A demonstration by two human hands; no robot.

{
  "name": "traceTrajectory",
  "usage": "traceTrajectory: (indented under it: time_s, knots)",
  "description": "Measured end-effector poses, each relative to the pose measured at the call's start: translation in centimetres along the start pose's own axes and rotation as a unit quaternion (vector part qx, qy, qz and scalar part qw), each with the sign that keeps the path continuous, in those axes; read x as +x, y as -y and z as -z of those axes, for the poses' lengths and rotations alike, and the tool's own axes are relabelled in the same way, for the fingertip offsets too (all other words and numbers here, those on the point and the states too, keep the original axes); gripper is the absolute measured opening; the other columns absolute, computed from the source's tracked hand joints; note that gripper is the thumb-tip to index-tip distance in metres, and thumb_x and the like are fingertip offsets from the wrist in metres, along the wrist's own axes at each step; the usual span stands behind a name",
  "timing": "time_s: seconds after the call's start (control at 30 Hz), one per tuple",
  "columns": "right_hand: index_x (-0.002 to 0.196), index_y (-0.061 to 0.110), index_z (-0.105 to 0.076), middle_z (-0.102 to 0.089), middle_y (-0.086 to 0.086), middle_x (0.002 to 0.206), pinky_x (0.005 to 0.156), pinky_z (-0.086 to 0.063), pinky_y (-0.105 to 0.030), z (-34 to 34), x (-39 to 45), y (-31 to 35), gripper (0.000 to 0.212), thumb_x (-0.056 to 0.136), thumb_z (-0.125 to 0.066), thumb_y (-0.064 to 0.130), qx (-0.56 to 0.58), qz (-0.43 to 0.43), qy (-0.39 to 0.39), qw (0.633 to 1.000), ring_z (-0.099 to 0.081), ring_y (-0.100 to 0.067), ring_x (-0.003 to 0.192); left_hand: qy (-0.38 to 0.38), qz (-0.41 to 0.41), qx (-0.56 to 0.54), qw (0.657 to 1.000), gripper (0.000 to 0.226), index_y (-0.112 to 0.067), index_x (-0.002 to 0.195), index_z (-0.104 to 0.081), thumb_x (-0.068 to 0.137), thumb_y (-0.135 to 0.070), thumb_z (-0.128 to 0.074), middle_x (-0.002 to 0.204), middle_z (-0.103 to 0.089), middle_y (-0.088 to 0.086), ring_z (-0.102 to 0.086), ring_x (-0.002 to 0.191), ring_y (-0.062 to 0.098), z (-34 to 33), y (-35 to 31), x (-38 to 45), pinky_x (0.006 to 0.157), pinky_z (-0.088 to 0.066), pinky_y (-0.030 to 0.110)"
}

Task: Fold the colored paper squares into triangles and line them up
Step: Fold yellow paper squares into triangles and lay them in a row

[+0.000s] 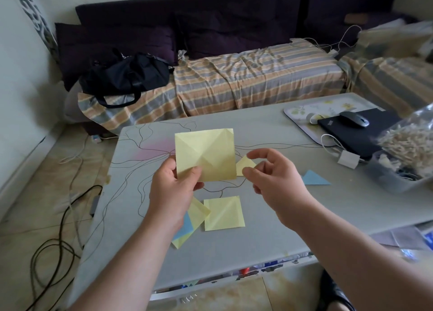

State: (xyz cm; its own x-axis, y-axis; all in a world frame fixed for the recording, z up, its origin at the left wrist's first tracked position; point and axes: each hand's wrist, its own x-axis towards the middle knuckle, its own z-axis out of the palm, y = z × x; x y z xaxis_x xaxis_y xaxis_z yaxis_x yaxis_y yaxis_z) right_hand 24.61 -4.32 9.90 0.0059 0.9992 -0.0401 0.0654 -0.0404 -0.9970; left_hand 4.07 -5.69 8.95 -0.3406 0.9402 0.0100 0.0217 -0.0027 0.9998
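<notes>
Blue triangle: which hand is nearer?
Right. The right hand hovers just left of the blue triangle; the left hand is farther left, holding the yellow square.

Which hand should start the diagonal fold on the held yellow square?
Right, probably. The left hand already pinches the yellow square at its lower left corner; the right hand holds nothing, fingers loosely curled beside its free right edge.

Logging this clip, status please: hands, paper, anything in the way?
Left hand pinches creased yellow square, unfolded. Right hand open, empty. Yellow triangle and blue triangle on table. Nothing blocking.
</notes>
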Motion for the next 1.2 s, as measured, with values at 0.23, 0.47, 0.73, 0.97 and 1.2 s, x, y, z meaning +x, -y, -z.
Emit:
traceTrajectory:
  time_s: [0.23, 0.47, 0.73, 0.97, 1.2]
  knots:
    - [0.12, 0.039, -0.059, -0.065, 0.007, 0.077, 0.065, -0.051, -0.031, -0.4, -0.6, 0.3, 0.039, 0.092, -0.071, 0.015, -0.087, 0.05, 0.025, 0.995, -0.058, -0.017, 0.067, -0.04, -0.026, 0.066, 0.997, 0.013, -0.028, 0.091, -0.074, 0.088, -0.015, -0.075, 0.085, -0.077, -0.007, -0.075, 0.078, 0.018, 0.2, 0.0, -0.4, 0.079, -0.063, 0.042]
    - [0.146, 0.056, -0.035, -0.073, 0.01, 0.098, 0.067, -0.055, -0.022, -0.5, -1.2, 0.6, 0.077, 0.093, -0.074, 0.018, -0.161, 0.115, 0.067, 0.978, -0.066, -0.011, 0.07, -0.049, -0.092, 0.135, 0.985, 0.019, -0.029, 0.087, -0.076, 0.083, -0.012, -0.084, 0.087, -0.075, -0.012, -0.069, 0.079, 0.006, 0.3, 0.2, -0.4, 0.074, -0.054, 0.026]
    - [0.125, 0.052, -0.056, -0.067, 0.019, 0.105, 0.077, -0.061, -0.044, -0.4, -0.9, 0.0, 0.06, 0.087, -0.074, 0.01, -0.176, 0.124, 0.079, 0.973, -0.069, -0.014, 0.077, -0.087, -0.33, 0.272, 0.9, 0.046, -0.019, 0.082, -0.078, 0.059, 0.021, -0.077, 0.101, -0.065, -0.01, -0.061, 0.101, -0.013, 0.5, 0.6, -0.6, 0.086, -0.047, 0.009]
    - [0.122, 0.041, -0.065, -0.067, 0.015, 0.113, 0.077, -0.062, -0.039, -0.2, -0.9, 0.0, 0.044, 0.09, -0.077, 0.014, -0.176, 0.107, 0.083, 0.975, -0.072, -0.01, 0.079, -0.106, -0.418, 0.284, 0.856, 0.037, -0.011, 0.085, -0.079, 0.061, 0.016, -0.086, 0.1, -0.069, 0.003, -0.067, 0.097, 0.012, 1.0, 0.7, -0.1, 0.083, -0.054, 0.022]
    - [0.097, 0.043, -0.072, -0.049, 0.011, 0.074, 0.058, -0.038, -0.018, -0.3, -0.6, -0.2, 0.018, 0.086, -0.081, 0.032, -0.21, 0.116, 0.07, 0.968, -0.043, -0.006, 0.06, -0.056, -0.404, 0.275, 0.87, 0.043, -0.017, 0.112, -0.074, 0.075, 0.003, -0.086, 0.101, -0.072, -0.009, -0.071, 0.095, 0.016, 1.0, -0.2, -0.4, 0.084, -0.058, 0.039]
